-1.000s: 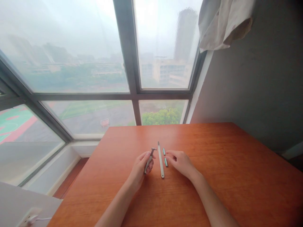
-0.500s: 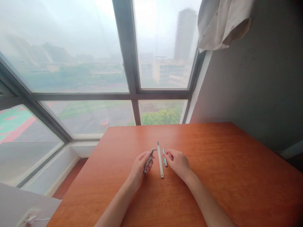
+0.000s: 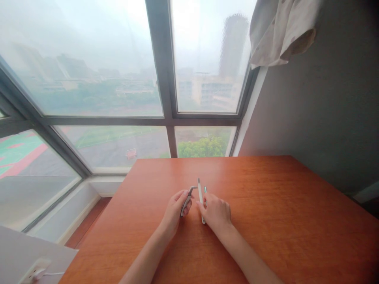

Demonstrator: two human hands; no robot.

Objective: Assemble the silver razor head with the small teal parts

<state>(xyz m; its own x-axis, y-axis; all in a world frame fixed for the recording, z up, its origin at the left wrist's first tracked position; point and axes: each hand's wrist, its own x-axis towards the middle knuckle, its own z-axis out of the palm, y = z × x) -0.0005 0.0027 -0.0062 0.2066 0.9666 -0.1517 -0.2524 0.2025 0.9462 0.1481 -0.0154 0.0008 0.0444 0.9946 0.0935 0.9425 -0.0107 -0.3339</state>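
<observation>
My left hand (image 3: 175,210) is closed around a small grey metal tool (image 3: 187,200) with a bent tip, held just above the orange-brown wooden table (image 3: 266,221). Beside it lies a long thin white strip (image 3: 199,188), pointing away from me. My right hand (image 3: 215,212) rests over the near half of that strip, fingers curled down onto it. A small teal-grey piece (image 3: 205,189) shows just past my right knuckles. A second such piece is hidden under the hand.
A large window with a dark frame (image 3: 166,118) runs along the table's far edge. A grey wall (image 3: 319,102) stands to the right, with a pale cloth (image 3: 278,31) hanging above. A white socket with a cable (image 3: 34,271) sits at the lower left.
My right hand has slid left from beside the two small pieces onto the white strip, covering one piece. The left hand has kept still with the tool.
</observation>
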